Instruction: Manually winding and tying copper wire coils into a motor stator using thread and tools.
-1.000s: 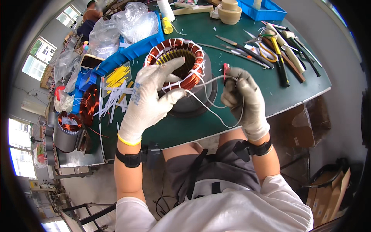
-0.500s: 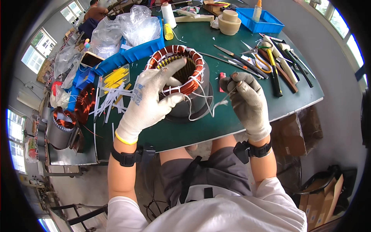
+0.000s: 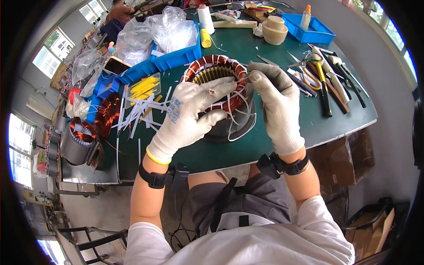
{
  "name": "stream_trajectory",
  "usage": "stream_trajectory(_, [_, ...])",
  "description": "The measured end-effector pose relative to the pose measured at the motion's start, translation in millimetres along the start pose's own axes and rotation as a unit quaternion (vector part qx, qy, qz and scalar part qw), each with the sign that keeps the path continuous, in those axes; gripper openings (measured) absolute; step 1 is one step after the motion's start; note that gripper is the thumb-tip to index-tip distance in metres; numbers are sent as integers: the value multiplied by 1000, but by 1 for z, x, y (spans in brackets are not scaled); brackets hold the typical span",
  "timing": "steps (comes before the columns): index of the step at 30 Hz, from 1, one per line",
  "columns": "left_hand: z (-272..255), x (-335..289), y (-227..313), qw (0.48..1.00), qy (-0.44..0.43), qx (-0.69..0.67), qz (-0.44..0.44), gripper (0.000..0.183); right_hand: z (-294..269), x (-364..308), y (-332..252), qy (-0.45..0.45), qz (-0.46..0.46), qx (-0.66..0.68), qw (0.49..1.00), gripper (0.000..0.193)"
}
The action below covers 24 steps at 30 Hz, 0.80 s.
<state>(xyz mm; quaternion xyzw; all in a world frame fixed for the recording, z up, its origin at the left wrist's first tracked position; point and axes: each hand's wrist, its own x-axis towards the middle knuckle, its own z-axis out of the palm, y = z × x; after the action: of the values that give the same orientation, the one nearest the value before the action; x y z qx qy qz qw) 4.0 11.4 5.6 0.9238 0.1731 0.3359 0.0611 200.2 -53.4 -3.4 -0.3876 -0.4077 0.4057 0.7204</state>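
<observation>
A motor stator (image 3: 191,72) with a copper winding bound in white lacing stands upright on the green table in front of me. My left hand (image 3: 190,104), in a whitish work glove, lies across the winding's near left side, thumb on the outside and fingers over the opening. On the stator's right, my gloved right hand (image 3: 280,99) pinches thumb and forefinger together on a thin strand close to my left fingertips. White cord (image 3: 255,118) hangs in loose loops from the winding's right side. Whether the pinched strand is cord or a needle cannot be made out.
Scissors (image 3: 311,77), a yellow-black hammer (image 3: 325,92) and other hand tools lie right. Blue bins (image 3: 176,57) with plastic bags, yellow strips (image 3: 145,87) and white strips (image 3: 132,112) are left. Another wound stator (image 3: 76,145) stands at the left edge. A person (image 3: 120,13) sits far left.
My right hand has moved left and up to the winding, close to my left fingertips. My left fingers have lowered over the opening. The cord now hangs in a wider loop.
</observation>
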Motion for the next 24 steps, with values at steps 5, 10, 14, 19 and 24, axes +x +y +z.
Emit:
stream_trajectory(5, [-2,-4,4,999,-17,9,-34,55,-20,-8,5,15,-4,-5,1000,19])
stream_trajectory(10, [1,-5,7,999,8,13,-48,58,-41,-36,9,8,4,25,1000,24])
stream_trajectory(14, [2,-5,8,998,4,26,-59,59,-47,-62,15,4,-15,-9,1000,25])
stream_trajectory(19, [1,-7,7,997,0,22,-69,60,-62,-79,23,-34,-80,-270,959,22])
stream_trajectory(24, [1,-2,9,998,12,16,-53,50,-44,-58,11,65,-91,85,990,25])
